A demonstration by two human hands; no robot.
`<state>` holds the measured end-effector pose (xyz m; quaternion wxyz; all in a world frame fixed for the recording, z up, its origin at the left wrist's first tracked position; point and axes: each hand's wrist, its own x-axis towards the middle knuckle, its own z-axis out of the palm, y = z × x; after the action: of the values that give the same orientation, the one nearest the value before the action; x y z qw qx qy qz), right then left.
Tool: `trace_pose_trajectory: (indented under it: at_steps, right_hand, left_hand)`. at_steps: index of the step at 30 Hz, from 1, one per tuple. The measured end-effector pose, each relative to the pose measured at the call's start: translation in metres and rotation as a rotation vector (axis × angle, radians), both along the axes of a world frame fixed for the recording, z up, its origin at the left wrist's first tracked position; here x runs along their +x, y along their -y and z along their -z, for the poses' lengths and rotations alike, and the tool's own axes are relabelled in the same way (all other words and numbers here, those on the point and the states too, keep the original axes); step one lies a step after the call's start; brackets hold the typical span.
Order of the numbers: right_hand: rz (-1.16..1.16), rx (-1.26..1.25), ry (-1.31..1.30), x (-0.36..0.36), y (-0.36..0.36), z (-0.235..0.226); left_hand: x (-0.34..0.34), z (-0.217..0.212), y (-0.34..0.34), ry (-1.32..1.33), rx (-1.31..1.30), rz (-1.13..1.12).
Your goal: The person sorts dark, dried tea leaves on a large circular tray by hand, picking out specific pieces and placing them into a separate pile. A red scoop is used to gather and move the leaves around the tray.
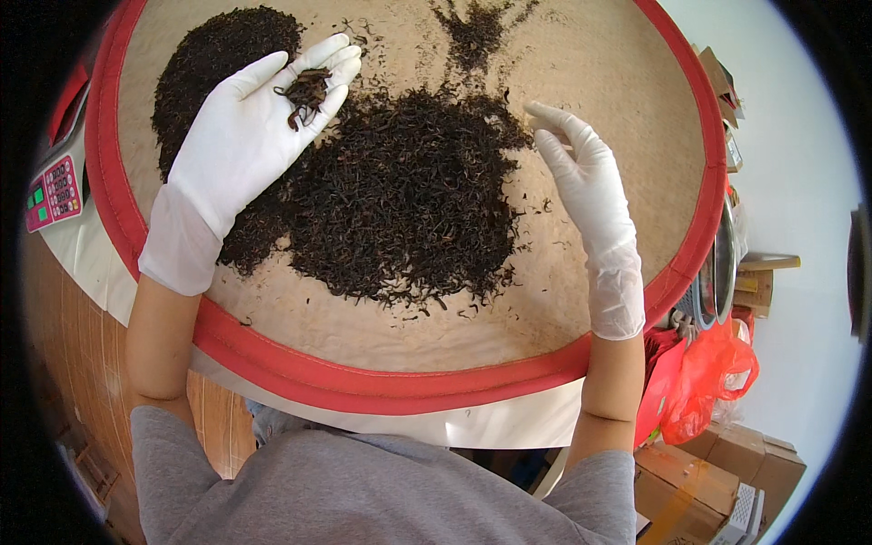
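My left hand [250, 136], in a white glove, is turned palm up over the left part of a round tray. A small clump of dark, twisted dried tea leaves [311, 91] lies in its cupped palm and fingers. Below and beside it spreads a wide pile of the same tea leaves [409, 200]. My right hand [581, 163], gloved too, hovers just right of this pile. Its fingers are bent, the thumb apart from the forefinger, and I see nothing between them.
The round woven tray [581, 309] has a raised red rim. A second tea heap [227, 54] lies far left, a smaller one [474, 41] at the far side. Left stands a pink scale panel [56, 193]; right are a red plastic bag [713, 372] and cardboard boxes [686, 486].
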<state>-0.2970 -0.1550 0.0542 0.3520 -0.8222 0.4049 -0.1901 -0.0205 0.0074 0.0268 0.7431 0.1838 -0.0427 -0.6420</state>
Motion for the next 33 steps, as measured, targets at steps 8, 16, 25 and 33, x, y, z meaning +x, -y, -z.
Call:
trace_pose_trajectory:
  at_steps: [8,16,25,33]
  right_hand:
    - [-0.537,0.105,-0.137,0.008,-0.019,-0.012]
    - [-0.118,-0.003,-0.294,-0.010,0.006,-0.013]
    - [-0.347,-0.543,0.038,0.048,-0.018,0.031]
    - [-0.385,-0.539,-0.172,0.066,-0.021,0.043]
  left_hand:
    - [-0.008,-0.011,0.001,0.035,0.111,-0.072]
    - [-0.006,-0.010,0.000,0.016,0.071,-0.033]
    - [-0.007,-0.004,0.001,-0.021,0.012,-0.005]
    - [-0.013,-0.002,0.000,-0.049,0.031,0.026]
